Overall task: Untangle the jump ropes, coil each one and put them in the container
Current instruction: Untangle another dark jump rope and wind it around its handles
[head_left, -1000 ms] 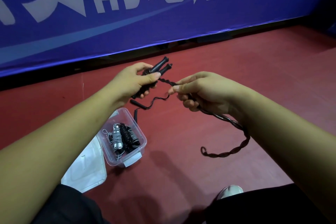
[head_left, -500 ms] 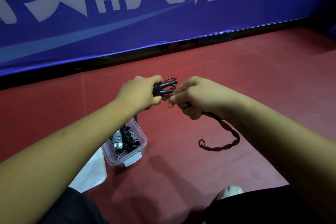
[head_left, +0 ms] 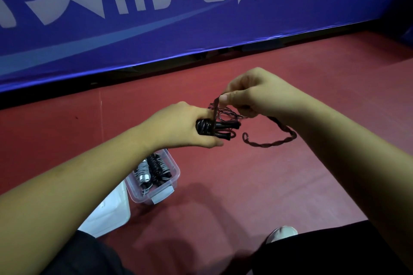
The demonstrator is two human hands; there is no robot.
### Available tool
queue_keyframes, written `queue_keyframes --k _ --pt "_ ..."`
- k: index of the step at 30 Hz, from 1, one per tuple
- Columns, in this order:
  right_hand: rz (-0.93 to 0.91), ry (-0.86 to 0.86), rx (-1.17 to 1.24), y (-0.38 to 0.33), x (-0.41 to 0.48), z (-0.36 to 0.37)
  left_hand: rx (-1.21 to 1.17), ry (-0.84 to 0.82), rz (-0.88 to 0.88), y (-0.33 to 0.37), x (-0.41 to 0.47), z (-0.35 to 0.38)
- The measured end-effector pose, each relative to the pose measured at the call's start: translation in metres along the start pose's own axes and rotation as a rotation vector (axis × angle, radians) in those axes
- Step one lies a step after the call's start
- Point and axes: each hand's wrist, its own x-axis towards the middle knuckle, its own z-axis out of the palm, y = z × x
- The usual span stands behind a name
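Note:
My left hand [head_left: 178, 125] grips the two black handles [head_left: 225, 128] of a jump rope, held side by side and pointing right, with several turns of cord wound around them near my fingers. My right hand [head_left: 252, 94] pinches the twisted black cord [head_left: 271, 140] just above the handles; the rest of the cord hangs down to the right in a twisted loop. Below my left forearm stands a clear plastic container [head_left: 172, 182] on the floor, holding a coiled grey rope [head_left: 143, 169] and a coiled black rope [head_left: 157, 168].
The white container lid [head_left: 109, 214] lies on the red floor left of the container. A blue banner [head_left: 201, 18] runs along the back. My dark-clothed knees fill the bottom corners, and a light shoe tip [head_left: 282, 232] shows at lower right.
My left hand turned the handles from pointing up-right to pointing right and moved lower. My right hand brought the cord over them, adding turns; the hanging loop has become shorter.

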Motion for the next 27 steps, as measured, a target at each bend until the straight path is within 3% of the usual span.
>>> queue_keyframes --k 6,11,17,21,24,27 --pt "-0.056 0.081 -0.186 0.015 0.008 -0.005 -0.127 0.004 0.128 -0.004 -0.004 0.003" --pt "-0.023 0.091 -0.083 0.033 0.016 -0.007 -0.419 0.095 0.082 -0.001 -0.005 0.002" --pt "0.02 -0.003 0.185 0.049 0.02 0.002 -0.967 0.195 0.058 0.0 0.0 0.001" --pt "0.087 -0.048 0.326 0.056 0.021 0.004 -1.284 0.275 -0.087 -0.001 0.006 0.001" --pt "0.21 -0.18 0.48 0.056 0.019 0.01 -1.358 0.331 -0.176 -0.011 0.01 -0.005" --pt "0.29 -0.204 0.657 0.051 0.019 0.012 -1.316 0.374 -0.251 -0.024 0.012 -0.011"
